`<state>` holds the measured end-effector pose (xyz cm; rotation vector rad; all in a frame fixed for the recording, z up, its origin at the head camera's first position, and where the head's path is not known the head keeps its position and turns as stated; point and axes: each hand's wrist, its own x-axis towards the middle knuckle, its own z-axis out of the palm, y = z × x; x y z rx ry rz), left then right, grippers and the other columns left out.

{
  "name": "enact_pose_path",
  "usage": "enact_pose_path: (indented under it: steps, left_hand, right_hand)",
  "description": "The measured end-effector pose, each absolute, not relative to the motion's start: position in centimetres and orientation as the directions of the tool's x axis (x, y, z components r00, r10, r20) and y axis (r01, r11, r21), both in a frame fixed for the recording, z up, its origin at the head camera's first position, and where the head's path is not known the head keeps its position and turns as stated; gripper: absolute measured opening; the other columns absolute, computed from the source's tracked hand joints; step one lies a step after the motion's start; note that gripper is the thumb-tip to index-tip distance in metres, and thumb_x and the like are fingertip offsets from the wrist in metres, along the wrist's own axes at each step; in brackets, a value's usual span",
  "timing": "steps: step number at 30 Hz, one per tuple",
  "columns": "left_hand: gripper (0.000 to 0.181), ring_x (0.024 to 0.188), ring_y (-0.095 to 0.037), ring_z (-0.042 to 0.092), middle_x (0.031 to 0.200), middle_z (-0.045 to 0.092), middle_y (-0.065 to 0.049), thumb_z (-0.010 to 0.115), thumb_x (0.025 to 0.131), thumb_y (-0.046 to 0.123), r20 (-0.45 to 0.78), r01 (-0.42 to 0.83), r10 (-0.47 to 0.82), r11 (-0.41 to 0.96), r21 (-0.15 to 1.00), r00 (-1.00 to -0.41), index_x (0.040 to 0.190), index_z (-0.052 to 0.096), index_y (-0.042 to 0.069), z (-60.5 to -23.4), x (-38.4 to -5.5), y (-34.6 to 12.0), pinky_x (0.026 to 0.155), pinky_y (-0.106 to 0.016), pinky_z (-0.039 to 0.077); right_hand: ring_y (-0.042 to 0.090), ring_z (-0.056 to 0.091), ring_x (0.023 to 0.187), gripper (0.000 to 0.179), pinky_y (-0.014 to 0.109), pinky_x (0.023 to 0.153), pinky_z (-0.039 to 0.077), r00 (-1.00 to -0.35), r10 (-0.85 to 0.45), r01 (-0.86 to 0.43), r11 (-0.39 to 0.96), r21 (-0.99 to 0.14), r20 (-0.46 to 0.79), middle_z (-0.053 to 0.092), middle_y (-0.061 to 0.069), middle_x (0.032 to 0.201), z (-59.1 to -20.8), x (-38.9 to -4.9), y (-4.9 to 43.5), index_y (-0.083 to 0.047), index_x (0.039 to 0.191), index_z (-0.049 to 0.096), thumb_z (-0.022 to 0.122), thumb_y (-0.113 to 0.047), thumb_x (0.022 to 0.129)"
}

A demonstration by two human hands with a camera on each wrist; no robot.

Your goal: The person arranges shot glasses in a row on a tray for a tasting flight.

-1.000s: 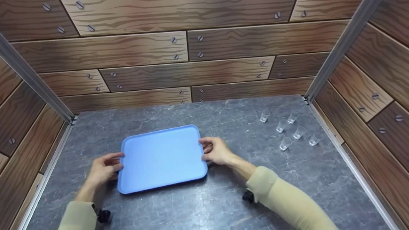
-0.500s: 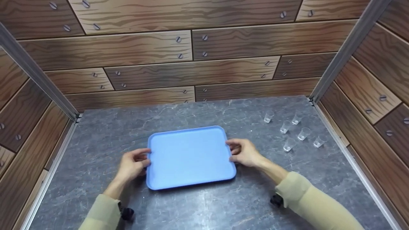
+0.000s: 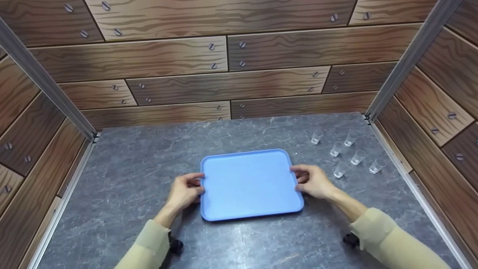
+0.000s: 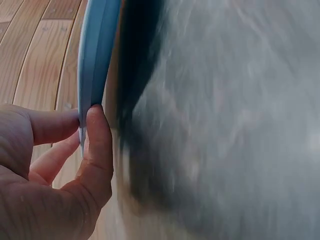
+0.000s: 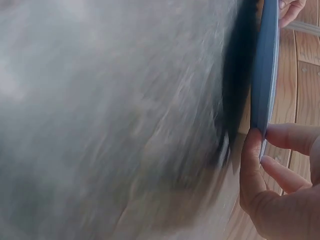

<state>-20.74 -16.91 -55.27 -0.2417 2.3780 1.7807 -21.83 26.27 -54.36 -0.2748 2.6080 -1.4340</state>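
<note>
A blue rectangular tray (image 3: 252,185) with rounded corners and a low raised rim lies level between my two hands, with nothing on it. My left hand (image 3: 185,191) pinches its left short edge between thumb and fingers. On the opposite short edge, my right hand (image 3: 314,182) grips the rim the same way. Both wrist views show the tray (image 4: 98,55) edge-on, held just above the tabletop with a dark shadow beneath. Part of the left hand (image 5: 291,11) also shows past the tray's far end in the right wrist view.
Several small clear cups (image 3: 357,157) stand upright at the back right of the grey marbled table (image 3: 142,157), a short way beyond my right hand. Wood-patterned walls (image 3: 179,56) enclose the back and sides, with metal posts (image 3: 410,48) at the corners.
Both hands have carried the tray to the right across the table, towards the cups, and it has turned slightly straighter. The cups stand where they were; the head view has shifted a little.
</note>
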Motion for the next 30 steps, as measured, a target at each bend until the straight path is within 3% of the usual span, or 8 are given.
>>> enact_pose_path:
  steps: [9, 14, 17, 21, 24, 30]
  left_hand:
    - [0.054, 0.084, -0.017, 0.073, 0.106, 0.073, -0.015, 0.075, 0.084, -0.013, -0.205, -0.194, -0.002, 0.33, 0.924, -0.979, 0.136, 0.078, 0.001, -55.8, -20.9, -14.0, 0.068, -0.035, 0.072]
    - [0.053, 0.08, -0.018, 0.075, 0.102, 0.077, -0.016, 0.075, 0.08, -0.013, -0.165, -0.16, -0.022, 0.403, 0.901, -0.986, 0.13, 0.081, 0.001, -56.2, -21.5, -13.6, 0.064, -0.033, 0.071]
    - [0.052, 0.075, -0.016, 0.075, 0.096, 0.077, -0.011, 0.075, 0.078, -0.011, -0.136, -0.127, -0.011, 0.437, 0.891, -0.991, 0.128, 0.082, 0.002, -58.1, -22.5, -14.0, 0.059, -0.031, 0.069]
    - [0.052, 0.077, -0.014, 0.076, 0.095, 0.078, -0.009, 0.075, 0.078, -0.01, -0.13, -0.117, -0.003, 0.446, 0.887, -0.992, 0.128, 0.082, 0.002, -58.8, -22.9, -14.2, 0.061, -0.03, 0.069]
    - [0.05, 0.084, -0.015, 0.078, 0.102, 0.079, -0.014, 0.077, 0.081, -0.011, -0.157, -0.148, -0.009, 0.401, 0.904, -0.988, 0.13, 0.082, 0.001, -57.0, -21.9, -13.8, 0.067, -0.032, 0.072]
    - [0.047, 0.087, -0.016, 0.076, 0.109, 0.077, -0.017, 0.079, 0.087, -0.013, -0.194, -0.19, -0.025, 0.369, 0.91, -0.981, 0.131, 0.081, 0.002, -56.1, -21.1, -13.4, 0.07, -0.031, 0.072]
  right_hand:
    - [0.03, 0.078, 0.098, 0.062, 0.017, 0.073, 0.059, -0.977, -0.208, -0.086, 0.605, -0.791, -0.054, 0.077, 0.028, 0.113, -54.6, -21.5, 28.7, 0.011, 0.141, 0.069, 0.08, 0.01, 0.08]
    - [0.021, 0.074, 0.094, 0.062, 0.018, 0.071, 0.055, -0.982, -0.177, -0.076, 0.688, -0.722, -0.065, 0.078, 0.019, 0.108, -54.8, -21.7, 28.6, 0.007, 0.142, 0.071, 0.078, 0.009, 0.08]
    - [0.019, 0.073, 0.092, 0.063, 0.019, 0.07, 0.054, -0.985, -0.163, -0.075, 0.721, -0.689, -0.063, 0.078, 0.017, 0.107, -54.8, -21.7, 28.5, 0.006, 0.142, 0.071, 0.077, 0.008, 0.079]
    - [0.022, 0.077, 0.095, 0.061, 0.019, 0.073, 0.056, -0.984, -0.167, -0.084, 0.734, -0.674, -0.058, 0.08, 0.019, 0.112, -54.7, -21.6, 28.4, 0.006, 0.142, 0.071, 0.077, 0.009, 0.082]
    - [0.027, 0.079, 0.098, 0.058, 0.022, 0.076, 0.059, -0.984, -0.174, -0.102, 0.737, -0.668, -0.042, 0.081, 0.022, 0.116, -54.8, -21.5, 28.5, 0.006, 0.142, 0.072, 0.078, 0.008, 0.084]
    - [0.037, 0.081, 0.106, 0.054, 0.035, 0.088, 0.068, -0.977, -0.212, -0.145, 0.711, -0.688, -0.014, 0.079, 0.029, 0.126, -54.7, -20.9, 29.1, 0.007, 0.14, 0.072, 0.08, 0.007, 0.087]
